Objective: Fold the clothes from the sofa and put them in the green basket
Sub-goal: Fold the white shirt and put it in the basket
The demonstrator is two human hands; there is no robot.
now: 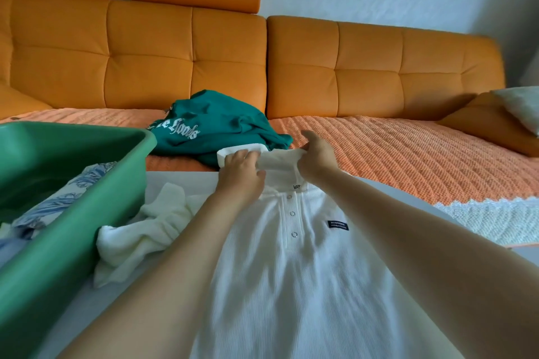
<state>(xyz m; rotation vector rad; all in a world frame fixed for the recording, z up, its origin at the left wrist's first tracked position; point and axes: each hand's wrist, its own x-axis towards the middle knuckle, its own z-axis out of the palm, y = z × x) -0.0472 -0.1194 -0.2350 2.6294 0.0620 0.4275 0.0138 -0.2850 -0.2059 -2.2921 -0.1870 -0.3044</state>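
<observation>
A white ribbed polo shirt (294, 277) lies front up on a white table, its buttons and a dark chest label showing. My left hand (240, 173) and my right hand (316, 154) both grip its collar (277, 162) at the far end. The shirt's left sleeve is bunched beside the green basket (58, 245), which stands at the left and holds a blue floral garment (67, 198). A crumpled teal sweatshirt with white lettering (215, 125) lies on the orange sofa (408, 148) behind the collar.
The sofa has a quilted orange cover with a white lace edge (490, 218) hanging at the right. An orange cushion (490, 122) and a pale pillow (522, 105) lie at the far right. A white wall is behind.
</observation>
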